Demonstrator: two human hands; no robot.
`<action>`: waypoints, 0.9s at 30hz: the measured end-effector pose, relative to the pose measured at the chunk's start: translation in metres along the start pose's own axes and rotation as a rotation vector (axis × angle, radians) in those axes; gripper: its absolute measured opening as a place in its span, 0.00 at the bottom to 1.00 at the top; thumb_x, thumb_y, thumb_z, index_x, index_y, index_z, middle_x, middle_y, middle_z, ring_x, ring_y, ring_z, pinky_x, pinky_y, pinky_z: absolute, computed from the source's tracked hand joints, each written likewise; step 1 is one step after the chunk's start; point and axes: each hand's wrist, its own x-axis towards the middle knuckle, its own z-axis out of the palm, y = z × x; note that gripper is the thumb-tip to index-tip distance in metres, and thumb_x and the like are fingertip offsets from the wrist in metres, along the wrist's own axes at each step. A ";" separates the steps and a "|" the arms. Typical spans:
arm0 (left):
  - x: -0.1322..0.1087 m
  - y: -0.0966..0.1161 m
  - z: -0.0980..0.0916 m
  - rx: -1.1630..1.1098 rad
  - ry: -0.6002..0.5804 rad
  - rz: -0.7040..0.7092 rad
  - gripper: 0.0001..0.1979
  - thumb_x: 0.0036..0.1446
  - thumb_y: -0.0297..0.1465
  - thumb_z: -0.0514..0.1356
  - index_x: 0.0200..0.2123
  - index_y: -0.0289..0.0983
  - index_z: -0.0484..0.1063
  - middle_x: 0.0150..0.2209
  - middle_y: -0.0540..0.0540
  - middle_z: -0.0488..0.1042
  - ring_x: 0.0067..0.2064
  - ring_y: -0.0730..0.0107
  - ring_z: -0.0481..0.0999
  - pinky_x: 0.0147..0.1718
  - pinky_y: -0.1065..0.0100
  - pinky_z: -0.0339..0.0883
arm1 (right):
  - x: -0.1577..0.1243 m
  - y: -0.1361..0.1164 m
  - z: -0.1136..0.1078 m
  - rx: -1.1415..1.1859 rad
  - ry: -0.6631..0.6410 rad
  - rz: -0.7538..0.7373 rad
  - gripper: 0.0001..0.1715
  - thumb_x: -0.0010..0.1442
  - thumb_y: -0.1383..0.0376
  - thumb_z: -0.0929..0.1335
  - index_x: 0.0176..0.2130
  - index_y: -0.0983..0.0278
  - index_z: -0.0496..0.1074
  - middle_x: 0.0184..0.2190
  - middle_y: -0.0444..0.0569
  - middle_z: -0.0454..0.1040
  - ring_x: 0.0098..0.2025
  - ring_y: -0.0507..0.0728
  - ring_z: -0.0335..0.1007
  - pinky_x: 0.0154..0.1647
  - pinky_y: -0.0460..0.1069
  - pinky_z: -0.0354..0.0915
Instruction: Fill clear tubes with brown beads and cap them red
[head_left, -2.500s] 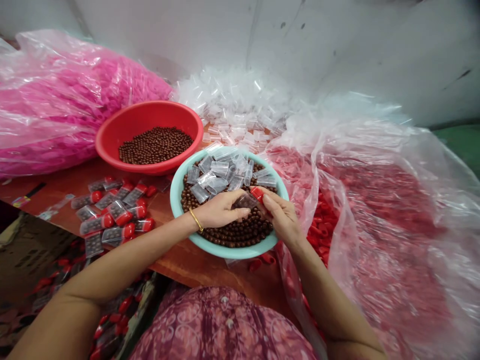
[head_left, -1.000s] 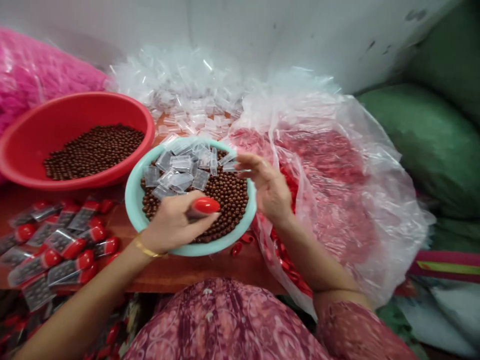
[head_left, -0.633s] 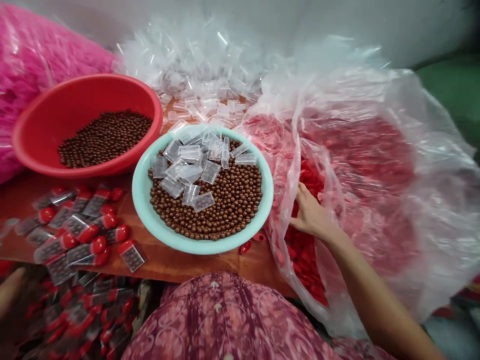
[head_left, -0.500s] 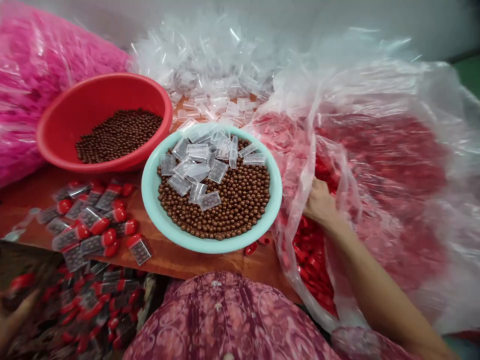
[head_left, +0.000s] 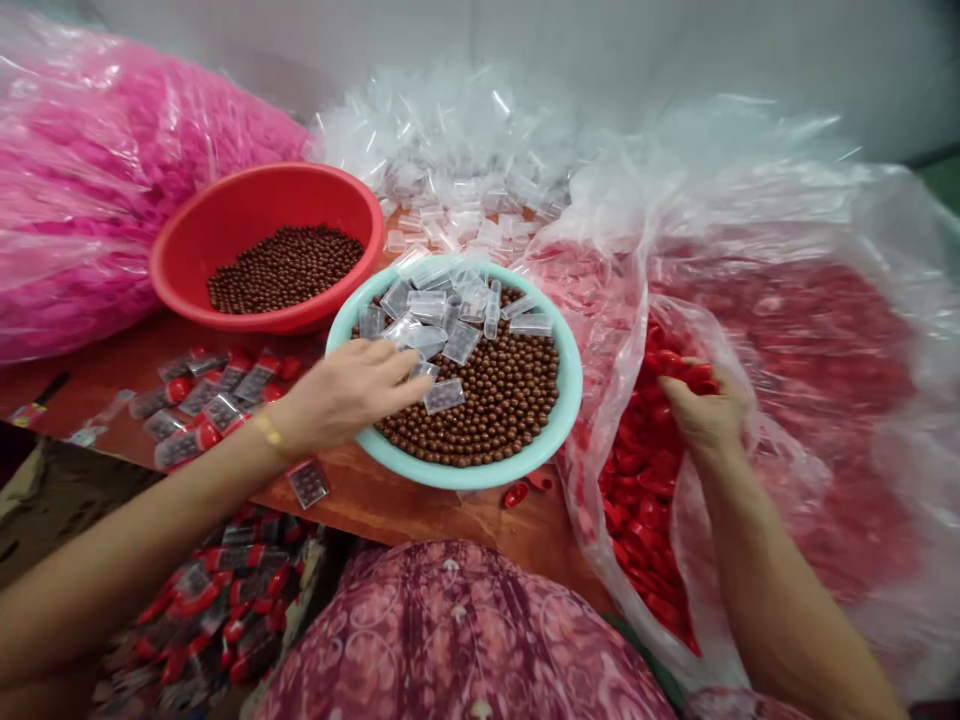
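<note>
My left hand (head_left: 356,392) reaches over the left rim of the pale blue bowl (head_left: 571,400), fingers stretched out and slightly apart. Its fingertips are at the clear plastic containers (head_left: 427,340), which lie on small brown balls (head_left: 487,410) in that bowl. Whether they touch one I cannot tell. Inside the open plastic bag (head_left: 641,250), my right hand (head_left: 712,415) has red caps (head_left: 686,370) between thumb and fingers; the fingers are partly hidden. More loose red caps (head_left: 649,540) fill the bag below it.
Behind on the left stands a red bowl (head_left: 176,265) of brown balls, beside a bag of pink pieces (head_left: 97,200). Clear containers (head_left: 480,150) are heaped at the back. Filled red-capped containers (head_left: 221,410) lie on the table, with more in a box (head_left: 217,610) below its edge.
My left hand has come from the lower left, where a red-capped container was at its fingers, up to the pale blue bowl. My right hand now shows red caps at its fingers.
</note>
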 end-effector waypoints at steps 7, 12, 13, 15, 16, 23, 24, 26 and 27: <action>0.067 -0.010 0.038 0.013 -0.280 0.445 0.13 0.59 0.24 0.53 0.43 0.45 0.71 0.46 0.44 0.73 0.43 0.65 0.69 0.37 0.65 0.58 | -0.017 -0.062 0.002 0.183 0.064 -0.054 0.13 0.33 0.72 0.71 0.24 0.59 0.72 0.23 0.43 0.71 0.22 0.49 0.64 0.24 0.48 0.62; 0.064 -0.005 0.043 -0.052 -0.207 0.375 0.07 0.60 0.30 0.54 0.32 0.37 0.71 0.37 0.42 0.75 0.38 0.67 0.71 0.35 0.67 0.59 | -0.045 -0.080 0.057 -0.004 -0.420 -0.197 0.15 0.42 0.65 0.69 0.35 0.63 0.72 0.22 0.42 0.70 0.19 0.53 0.65 0.19 0.49 0.62; 0.062 -0.002 0.042 -0.063 -0.210 0.344 0.08 0.59 0.31 0.54 0.31 0.36 0.71 0.35 0.42 0.75 0.37 0.67 0.71 0.35 0.67 0.59 | -0.047 -0.079 0.072 -0.056 -0.485 -0.298 0.15 0.44 0.64 0.68 0.36 0.63 0.72 0.22 0.42 0.70 0.21 0.53 0.66 0.20 0.49 0.63; 0.056 0.007 0.036 -0.051 -0.260 0.253 0.09 0.59 0.32 0.54 0.32 0.35 0.72 0.31 0.42 0.76 0.34 0.66 0.72 0.34 0.67 0.61 | -0.047 -0.074 0.100 -0.178 -0.496 -0.576 0.15 0.47 0.64 0.68 0.38 0.63 0.72 0.28 0.47 0.72 0.30 0.56 0.70 0.29 0.52 0.67; 0.052 0.012 0.032 -0.028 -0.311 0.188 0.10 0.58 0.33 0.54 0.33 0.34 0.72 0.30 0.42 0.76 0.33 0.66 0.73 0.34 0.67 0.62 | -0.046 -0.072 0.112 -0.250 -0.477 -0.699 0.16 0.49 0.62 0.68 0.40 0.62 0.72 0.33 0.50 0.73 0.36 0.59 0.70 0.35 0.54 0.68; 0.052 0.034 0.020 0.008 -0.594 -0.167 0.17 0.59 0.33 0.49 0.38 0.30 0.74 0.35 0.34 0.78 0.38 0.54 0.78 0.35 0.62 0.69 | -0.038 -0.069 0.138 -0.510 -0.457 -1.008 0.28 0.57 0.56 0.63 0.55 0.66 0.65 0.50 0.60 0.66 0.51 0.66 0.62 0.53 0.62 0.60; 0.057 0.035 0.024 -0.012 -0.583 -0.198 0.17 0.59 0.34 0.49 0.39 0.29 0.74 0.37 0.33 0.78 0.40 0.52 0.78 0.36 0.60 0.69 | -0.039 -0.070 0.136 -0.511 -0.458 -1.025 0.29 0.57 0.57 0.64 0.55 0.65 0.64 0.52 0.59 0.65 0.52 0.66 0.61 0.54 0.63 0.58; 0.070 0.036 0.034 -0.053 -0.556 -0.253 0.17 0.59 0.34 0.50 0.39 0.29 0.74 0.38 0.32 0.77 0.43 0.50 0.78 0.39 0.58 0.69 | -0.042 -0.071 0.132 -0.501 -0.461 -1.059 0.29 0.56 0.57 0.64 0.55 0.63 0.64 0.54 0.58 0.63 0.54 0.67 0.60 0.56 0.64 0.56; 0.078 0.036 0.040 -0.076 -0.542 -0.274 0.17 0.59 0.34 0.50 0.39 0.29 0.74 0.39 0.31 0.77 0.43 0.50 0.77 0.40 0.58 0.69 | -0.043 -0.072 0.130 -0.490 -0.469 -1.078 0.27 0.56 0.58 0.64 0.54 0.63 0.65 0.54 0.57 0.63 0.54 0.67 0.59 0.56 0.64 0.55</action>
